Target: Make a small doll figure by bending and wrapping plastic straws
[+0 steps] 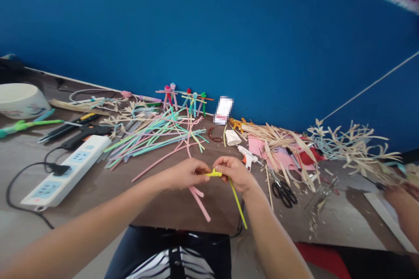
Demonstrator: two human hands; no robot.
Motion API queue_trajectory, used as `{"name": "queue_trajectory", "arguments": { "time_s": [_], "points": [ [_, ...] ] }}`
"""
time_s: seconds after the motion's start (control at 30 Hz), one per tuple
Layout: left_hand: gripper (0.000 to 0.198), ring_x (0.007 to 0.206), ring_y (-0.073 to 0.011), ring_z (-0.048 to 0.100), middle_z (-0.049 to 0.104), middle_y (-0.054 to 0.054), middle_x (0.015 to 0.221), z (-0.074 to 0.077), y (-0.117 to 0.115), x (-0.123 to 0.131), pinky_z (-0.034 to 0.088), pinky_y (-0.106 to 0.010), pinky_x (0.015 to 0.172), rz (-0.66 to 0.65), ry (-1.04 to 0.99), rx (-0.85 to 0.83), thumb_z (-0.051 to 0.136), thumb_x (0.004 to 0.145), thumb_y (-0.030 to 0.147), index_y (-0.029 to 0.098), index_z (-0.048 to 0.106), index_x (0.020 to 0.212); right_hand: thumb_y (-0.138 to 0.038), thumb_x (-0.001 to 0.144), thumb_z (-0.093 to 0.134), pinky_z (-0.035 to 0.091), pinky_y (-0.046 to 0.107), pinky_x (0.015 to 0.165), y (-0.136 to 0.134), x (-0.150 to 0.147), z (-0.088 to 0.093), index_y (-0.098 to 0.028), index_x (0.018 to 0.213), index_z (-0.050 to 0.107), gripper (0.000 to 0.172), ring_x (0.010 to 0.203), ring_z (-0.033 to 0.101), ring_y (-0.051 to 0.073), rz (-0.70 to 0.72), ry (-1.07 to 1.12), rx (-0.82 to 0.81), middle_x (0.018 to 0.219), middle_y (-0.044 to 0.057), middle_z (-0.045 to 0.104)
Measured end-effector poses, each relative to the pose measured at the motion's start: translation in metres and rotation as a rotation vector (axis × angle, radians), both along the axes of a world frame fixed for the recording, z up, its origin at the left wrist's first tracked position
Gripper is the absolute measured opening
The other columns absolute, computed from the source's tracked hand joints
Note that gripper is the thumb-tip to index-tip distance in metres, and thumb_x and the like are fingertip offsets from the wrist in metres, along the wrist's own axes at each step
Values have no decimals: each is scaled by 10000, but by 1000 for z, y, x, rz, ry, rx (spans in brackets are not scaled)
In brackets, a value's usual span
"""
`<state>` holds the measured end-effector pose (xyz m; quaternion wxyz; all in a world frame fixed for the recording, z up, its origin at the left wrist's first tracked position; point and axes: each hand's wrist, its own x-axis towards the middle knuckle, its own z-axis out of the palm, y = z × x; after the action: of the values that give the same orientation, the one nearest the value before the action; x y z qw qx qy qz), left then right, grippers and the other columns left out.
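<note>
Bowl is standing at the far left of the table. Next, a power strip is lying at a slant, with a black plug sitting in it. Just behind the strip, a black glue gun is lying. Pastel stems are spreading in a loose heap farther right, and small figures are standing behind them. In the middle, the left hand is pinching a yellow stem between thumb and fingers. The stem is showing a thick wound section between the two hands, in front of the heap. The right hand is clamping on the other side of that section, and a long tail is hanging below it. Past it, a white glue gun is lying near scissors, with pale strips fanning out behind. At the far right, a co-worker's hand is blurring; what it is holding is unclear.
</note>
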<state>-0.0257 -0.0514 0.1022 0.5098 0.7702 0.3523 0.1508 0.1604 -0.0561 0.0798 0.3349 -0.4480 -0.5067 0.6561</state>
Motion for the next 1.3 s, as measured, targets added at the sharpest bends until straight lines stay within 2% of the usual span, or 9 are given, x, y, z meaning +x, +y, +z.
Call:
{"name": "queue_trajectory", "arguments": {
  "time_s": [0.13, 0.3, 0.43, 0.6, 0.73, 0.93, 1.1, 1.2, 1.3],
  "points": [
    [298, 530, -88, 478, 616, -11, 654, 1, 0, -7, 343, -173, 479, -69, -31, -196, 434, 766, 360, 131, 625, 767, -258, 646, 641, 233, 139, 344, -1, 2, 4, -141, 707, 587, 142, 358, 376, 18, 18, -10, 18, 504, -60, 489],
    [283, 473, -73, 452, 572, 11, 551, -3, -5, -4, 325, -168, 450, 8, -49, -213, 487, 730, 371, 126, 627, 719, -231, 627, 652, 284, 146, 360, -4, 2, 7, -130, 695, 613, 128, 375, 409, 28, 43, -70, 24, 519, -45, 525],
    [244, 468, -71, 455, 557, 22, 527, 0, -9, 2, 333, -170, 448, 48, -95, -260, 533, 695, 352, 129, 631, 710, -231, 619, 658, 284, 146, 351, -6, 0, 5, -135, 664, 582, 130, 368, 406, 30, 45, 11, -5, 512, -45, 538],
    [195, 397, -52, 401, 539, 27, 519, 5, -14, 9, 316, -171, 389, 215, -158, -359, 536, 682, 304, 122, 604, 671, -264, 633, 634, 298, 150, 341, -12, -7, 0, -147, 653, 538, 153, 348, 411, 39, -9, 54, -22, 488, -48, 528],
    [173, 465, -69, 432, 538, 20, 534, -1, -13, 12, 331, -172, 427, 312, -169, -193, 531, 681, 264, 114, 612, 651, -303, 691, 557, 296, 153, 337, -20, -13, -2, -152, 659, 524, 157, 355, 414, 39, -91, -53, 50, 535, -41, 521],
    [212, 554, -108, 509, 624, -2, 616, -14, -8, 6, 343, -197, 515, 366, 40, 290, 476, 747, 278, 164, 654, 733, -254, 751, 476, 346, 194, 407, -33, -15, 3, -169, 905, 555, 192, 420, 441, 64, -70, -395, 219, 669, -10, 550],
    [207, 633, -137, 570, 667, -15, 716, -16, -10, 3, 338, -217, 553, 316, 209, 590, 449, 782, 258, 198, 647, 767, -194, 769, 476, 365, 255, 607, -45, -18, 16, -205, 955, 562, 205, 683, 555, 155, 19, -891, 561, 797, 28, 620],
    [197, 628, -154, 577, 658, -21, 681, -15, -11, 4, 328, -244, 567, 267, 295, 727, 452, 777, 225, 189, 634, 709, -183, 789, 450, 339, 265, 615, -50, -21, 24, -193, 905, 556, 157, 704, 566, 172, 83, -1137, 624, 800, 41, 625],
    [188, 597, -159, 569, 632, -29, 620, -14, -11, 5, 319, -261, 565, 201, 363, 802, 466, 757, 192, 170, 614, 644, -184, 802, 434, 329, 263, 619, -49, -22, 34, -191, 863, 552, 133, 727, 562, 169, 138, -1248, 669, 818, 48, 615]
  ]
}}
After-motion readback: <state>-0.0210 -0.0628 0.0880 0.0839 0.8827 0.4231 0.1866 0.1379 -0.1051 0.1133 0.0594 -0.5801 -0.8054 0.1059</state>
